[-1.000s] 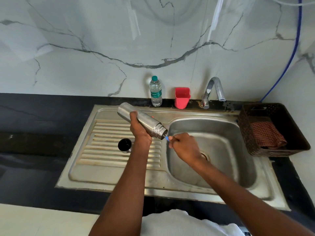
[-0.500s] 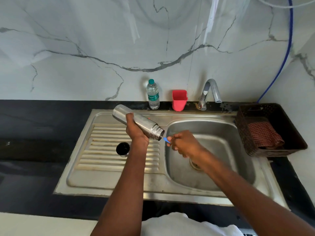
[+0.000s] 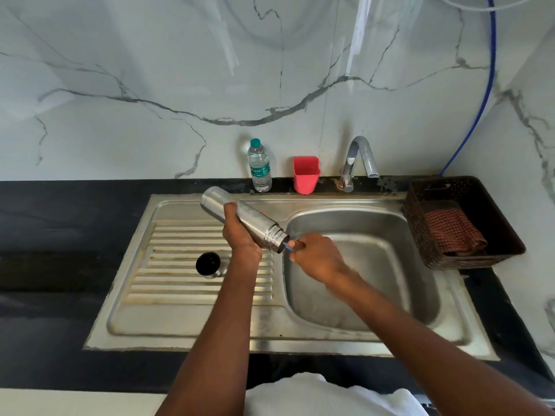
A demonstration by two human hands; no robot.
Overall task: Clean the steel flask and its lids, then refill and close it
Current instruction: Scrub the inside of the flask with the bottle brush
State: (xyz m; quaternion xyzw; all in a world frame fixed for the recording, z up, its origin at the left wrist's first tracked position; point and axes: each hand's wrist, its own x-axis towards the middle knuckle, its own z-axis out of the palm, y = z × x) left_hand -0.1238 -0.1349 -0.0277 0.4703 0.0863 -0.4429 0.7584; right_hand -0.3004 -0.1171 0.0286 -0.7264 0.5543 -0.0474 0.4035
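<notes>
My left hand (image 3: pixel 241 234) grips the steel flask (image 3: pixel 253 222) around its middle, holding it tilted with the open threaded mouth pointing down and right over the sink basin's left edge. My right hand (image 3: pixel 316 256) is curled round a thin blue-handled tool (image 3: pixel 289 247) whose tip goes into the flask's mouth; most of the tool is hidden by the fingers and the flask. A lid (image 3: pixel 208 264), dark inside with a steel rim, sits on the ribbed drainboard (image 3: pixel 180 265) to the left of my left wrist.
The sink basin (image 3: pixel 375 265) lies under my right hand. Behind the sink stand a tap (image 3: pixel 359 162), a red cup (image 3: pixel 306 174) and a plastic water bottle (image 3: pixel 259 166). A dark basket (image 3: pixel 462 220) holding a red checked cloth sits at the right, on a black counter (image 3: pixel 60 235).
The view has shifted slightly. Both hands stay on the flask and the tool, with the right hand making small movements at the flask's mouth.
</notes>
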